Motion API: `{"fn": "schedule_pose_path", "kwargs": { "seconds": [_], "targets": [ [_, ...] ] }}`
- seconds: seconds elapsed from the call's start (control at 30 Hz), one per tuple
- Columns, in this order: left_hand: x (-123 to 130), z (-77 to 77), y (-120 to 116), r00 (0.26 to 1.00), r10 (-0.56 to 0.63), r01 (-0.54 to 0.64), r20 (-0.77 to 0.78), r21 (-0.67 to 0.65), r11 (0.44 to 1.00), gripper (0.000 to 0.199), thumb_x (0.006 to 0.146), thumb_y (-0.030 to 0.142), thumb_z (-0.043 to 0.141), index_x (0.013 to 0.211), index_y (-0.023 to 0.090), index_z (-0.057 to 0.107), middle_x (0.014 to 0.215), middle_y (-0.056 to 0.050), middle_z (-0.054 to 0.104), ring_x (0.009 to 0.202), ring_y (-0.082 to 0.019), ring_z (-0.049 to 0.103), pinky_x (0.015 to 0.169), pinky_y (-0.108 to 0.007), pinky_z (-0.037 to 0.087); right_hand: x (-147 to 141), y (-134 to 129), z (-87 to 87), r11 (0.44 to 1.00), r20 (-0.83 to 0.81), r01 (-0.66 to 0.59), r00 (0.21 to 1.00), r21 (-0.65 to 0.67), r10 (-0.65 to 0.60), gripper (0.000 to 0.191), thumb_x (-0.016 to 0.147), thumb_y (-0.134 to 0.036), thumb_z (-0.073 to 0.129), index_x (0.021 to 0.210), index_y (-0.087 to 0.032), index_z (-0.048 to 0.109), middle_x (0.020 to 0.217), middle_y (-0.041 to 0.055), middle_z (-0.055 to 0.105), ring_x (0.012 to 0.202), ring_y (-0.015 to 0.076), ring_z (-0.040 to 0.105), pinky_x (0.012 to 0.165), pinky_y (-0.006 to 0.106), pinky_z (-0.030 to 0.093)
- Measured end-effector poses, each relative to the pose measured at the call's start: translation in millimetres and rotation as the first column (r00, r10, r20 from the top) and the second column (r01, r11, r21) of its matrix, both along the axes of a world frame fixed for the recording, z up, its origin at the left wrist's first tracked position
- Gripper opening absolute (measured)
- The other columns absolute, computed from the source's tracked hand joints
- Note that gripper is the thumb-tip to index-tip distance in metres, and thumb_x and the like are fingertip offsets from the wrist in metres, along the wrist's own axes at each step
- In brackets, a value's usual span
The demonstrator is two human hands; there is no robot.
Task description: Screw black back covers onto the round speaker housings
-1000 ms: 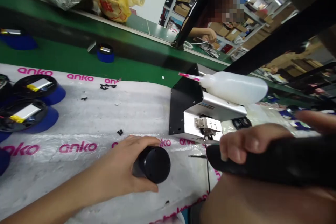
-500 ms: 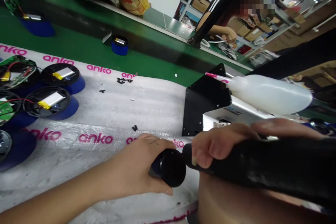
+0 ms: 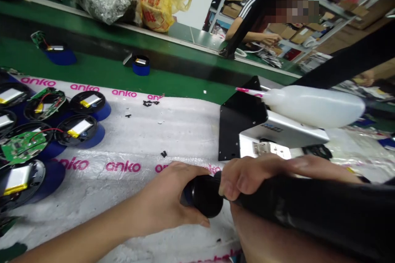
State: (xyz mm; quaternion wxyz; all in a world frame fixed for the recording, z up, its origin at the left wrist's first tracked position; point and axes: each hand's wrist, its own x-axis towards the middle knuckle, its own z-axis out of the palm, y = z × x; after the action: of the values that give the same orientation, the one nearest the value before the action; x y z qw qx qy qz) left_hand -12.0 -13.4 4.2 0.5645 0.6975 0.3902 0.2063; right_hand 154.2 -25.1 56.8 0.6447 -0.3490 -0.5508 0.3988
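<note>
Black cylinder (image 3: 208,199), partly covered by the left hand (image 3: 166,197) curled round it, overlaps a tip-hidden, frame-cropped screwdriver (image 3: 308,209) clasped in the right hand's (image 3: 247,176) closed fingers.

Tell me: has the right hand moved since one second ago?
Yes, leftward: the right hand now shows below the fixed black panel; then, to its right.

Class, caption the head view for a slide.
Left hand grips a round, black-faced part; right hand holds a long black cylindrical tool to it.
</note>
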Motion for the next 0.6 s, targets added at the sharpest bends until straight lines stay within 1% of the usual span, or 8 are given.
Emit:
{"fn": "schedule_pose_path", "kwargs": {
  "seconds": [0.1, 0.17, 0.2, 0.3, 0.37, 0.4, 0.5, 0.6],
  "targets": [
    [2.3, -7.8, -3.1, 1.0, -0.023, 0.023, 0.001, 0.135, 0.991, 0.073, 0.064, 0.031, 0.092, 0.13, 0.034, 0.06, 0.125, 0.0, 0.067, 0.118, -0.028, 0.059, 0.104, -0.043, 0.045, 5.8, 8.5, 12.8, 0.996, -0.223, 0.068, 0.973, 0.054, -0.055, 0.043, 0.094, -0.064, 0.046, 0.108, -0.027, 0.061, 0.067, -0.002, 0.061, 0.047, 0.0134, 0.055, 0.044, 0.026, 0.048],
    [4.6, -14.2, -6.0, 0.999, -0.031, 0.034, -0.014, 0.226, 0.974, 0.076, 0.067, 0.027, 0.089, 0.134, 0.04, 0.056, 0.127, 0.0, 0.061, 0.12, -0.028, 0.057, 0.103, -0.043, 0.046, 26.2, 15.3, 30.0, 0.974, -0.211, 0.218, 0.957, 0.06, -0.201, 0.049, 0.1, -0.061, 0.028, 0.103, -0.024, 0.06, 0.063, -0.0024, 0.057, 0.045, 0.0113, 0.052, 0.042, 0.023, 0.044],
    [5.7, -17.0, -7.5, 0.999, -0.026, 0.033, -0.032, 0.252, 0.967, 0.075, 0.068, 0.025, 0.087, 0.134, 0.042, 0.055, 0.126, -0.001, 0.058, 0.12, -0.028, 0.057, 0.102, -0.043, 0.048, 38.1, 18.2, 38.6, 0.94, -0.177, 0.327, 0.935, 0.091, -0.308, 0.054, 0.104, -0.051, 0.014, 0.099, -0.023, 0.06, 0.061, -0.0021, 0.056, 0.046, 0.0115, 0.052, 0.043, 0.023, 0.045],
    [6.2, -20.5, -10.7, 0.995, -0.001, 0.026, -0.095, 0.267, 0.963, 0.064, 0.074, 0.028, 0.081, 0.131, 0.042, 0.056, 0.13, -0.003, 0.053, 0.122, -0.031, 0.056, 0.101, -0.046, 0.05, 65.2, 28.4, 51.2, 0.757, -0.155, 0.613, 0.79, 0.227, -0.593, 0.076, 0.099, -0.028, -0.018, 0.09, -0.022, 0.057, 0.055, -0.001, 0.055, 0.048, 0.014, 0.057, 0.044, 0.025, 0.047],
    [3.5, -18.5, -10.2, 0.992, -0.029, 0.058, -0.127, 0.231, 0.971, 0.067, 0.076, 0.031, 0.08, 0.135, 0.045, 0.051, 0.143, -0.002, 0.047, 0.133, -0.033, 0.05, 0.108, -0.05, 0.046, 70.8, 37.4, 46.1, 0.677, -0.183, 0.695, 0.718, 0.242, -0.671, 0.069, 0.101, -0.032, -0.012, 0.09, -0.021, 0.056, 0.052, -0.0015, 0.054, 0.044, 0.0159, 0.057, 0.037, 0.026, 0.045],
    [1.6, -16.7, -9.3, 0.989, -0.058, 0.084, -0.134, 0.202, 0.976, 0.072, 0.077, 0.032, 0.079, 0.139, 0.047, 0.045, 0.15, 0.0, 0.043, 0.138, -0.034, 0.045, 0.112, -0.052, 0.043, 70.7, 41.5, 41.4, 0.664, -0.186, 0.708, 0.705, 0.24, -0.685, 0.06, 0.103, -0.04, 0.0, 0.092, -0.021, 0.056, 0.051, -0.0022, 0.054, 0.041, 0.0164, 0.055, 0.034, 0.025, 0.042],
    [-2.8, -12.0, -5.6, 0.987, -0.098, 0.114, -0.127, 0.132, 0.985, 0.083, 0.079, 0.025, 0.076, 0.144, 0.055, 0.033, 0.153, 0.007, 0.045, 0.141, -0.029, 0.044, 0.116, -0.05, 0.039, 68.1, 42.8, 29.6, 0.716, -0.136, 0.669, 0.742, 0.197, -0.656, 0.047, 0.095, -0.063, 0.035, 0.091, -0.021, 0.056, 0.05, -0.004, 0.055, 0.035, 0.0163, 0.05, 0.029, 0.025, 0.038],
    [0.2, -11.3, -4.7, 0.995, -0.034, 0.052, -0.089, 0.197, 0.979, 0.075, 0.075, 0.022, 0.078, 0.136, 0.05, 0.044, 0.141, 0.007, 0.057, 0.131, -0.026, 0.055, 0.111, -0.044, 0.045, 71.2, 21.0, 28.7, 0.839, -0.058, 0.537, 0.843, 0.09, -0.534, 0.056, 0.085, -0.077, 0.042, 0.094, -0.024, 0.055, 0.052, -0.0049, 0.057, 0.035, 0.0159, 0.05, 0.031, 0.027, 0.041]
  ]
}}
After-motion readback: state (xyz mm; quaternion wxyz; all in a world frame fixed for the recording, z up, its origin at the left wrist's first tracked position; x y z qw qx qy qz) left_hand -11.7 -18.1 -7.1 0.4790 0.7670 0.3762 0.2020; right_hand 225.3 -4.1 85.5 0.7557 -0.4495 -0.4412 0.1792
